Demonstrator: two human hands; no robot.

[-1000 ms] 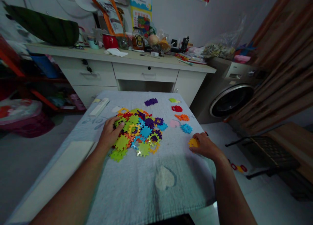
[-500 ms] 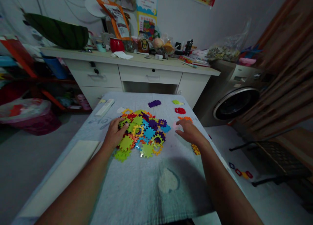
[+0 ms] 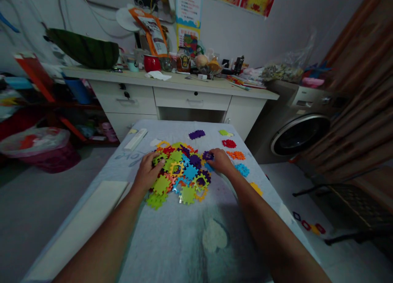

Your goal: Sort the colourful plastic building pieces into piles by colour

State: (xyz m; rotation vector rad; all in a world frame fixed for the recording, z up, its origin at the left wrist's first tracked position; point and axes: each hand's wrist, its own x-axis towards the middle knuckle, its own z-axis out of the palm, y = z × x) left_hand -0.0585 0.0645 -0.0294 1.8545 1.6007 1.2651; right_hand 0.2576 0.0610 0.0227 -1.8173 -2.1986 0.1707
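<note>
A heap of coloured plastic puzzle tiles (image 3: 181, 172) lies in the middle of a cloth-covered table (image 3: 184, 234). My left hand (image 3: 149, 172) rests on the heap's left edge, fingers curled over green and red tiles. My right hand (image 3: 219, 161) reaches the heap's right edge, its fingertips touching a purple tile (image 3: 208, 155). To the right, single tiles lie apart in a row: purple (image 3: 197, 134), light green (image 3: 225, 132), red (image 3: 229, 143), orange (image 3: 236, 155), blue (image 3: 242, 169) and yellow (image 3: 256, 188).
A white bar (image 3: 135, 139) lies at the table's far left and a pale board (image 3: 80, 225) along its left edge. Behind stands a cluttered white desk (image 3: 172, 90), with a washing machine (image 3: 297, 123) to the right. Small tiles lie on the floor (image 3: 305, 225).
My right hand left the yellow tile at the table's right edge and moved left to the heap. The left hand stayed on the heap. The camera tilted slightly.
</note>
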